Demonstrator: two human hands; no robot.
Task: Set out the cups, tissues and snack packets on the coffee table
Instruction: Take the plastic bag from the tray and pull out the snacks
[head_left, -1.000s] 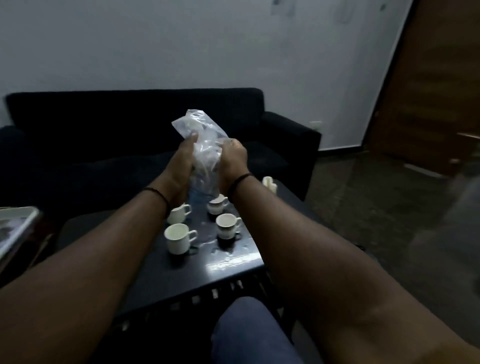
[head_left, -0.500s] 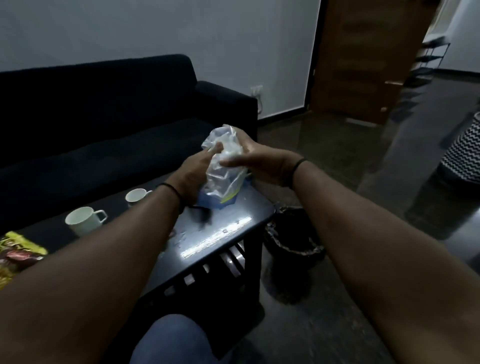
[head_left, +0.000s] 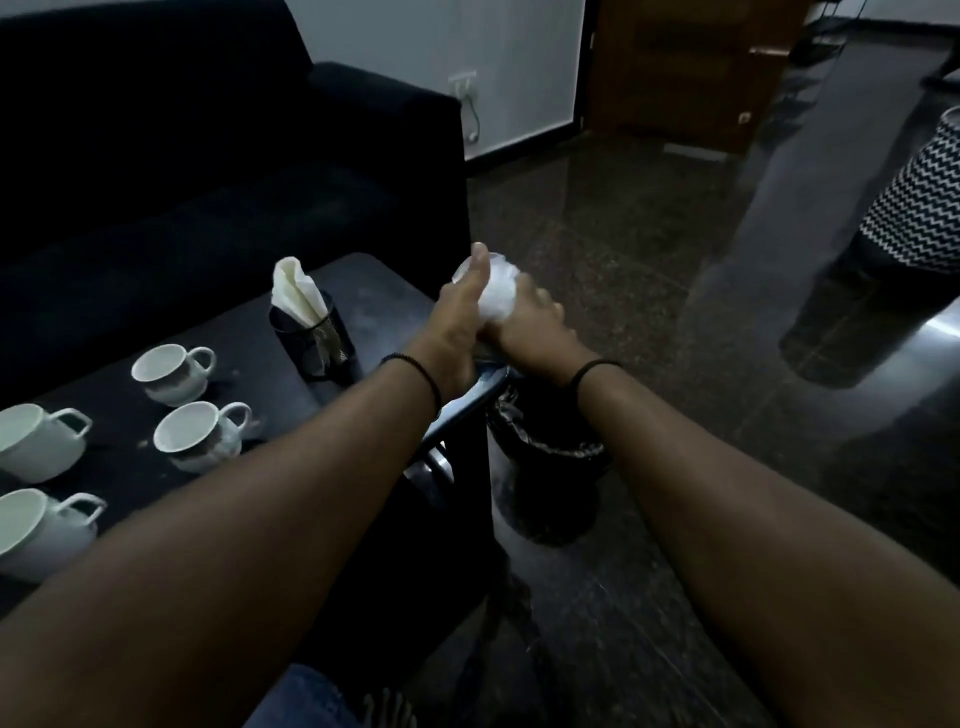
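My left hand and my right hand both squeeze a crumpled clear plastic wrapper into a ball, just past the right corner of the dark coffee table. Several white cups stand on the table's left part, among them one cup further back and another cup nearer me. A black mesh holder with white folded tissues stands mid-table, left of my hands.
A black waste bin with a liner sits on the floor right below my hands, against the table's right side. A dark sofa runs behind the table. A zigzag-patterned object stands at the far right on the glossy floor.
The view has swung right and down. The wrapper, held loose and tall before, is now crushed small between both hands, which have moved over the bin beside the table corner.
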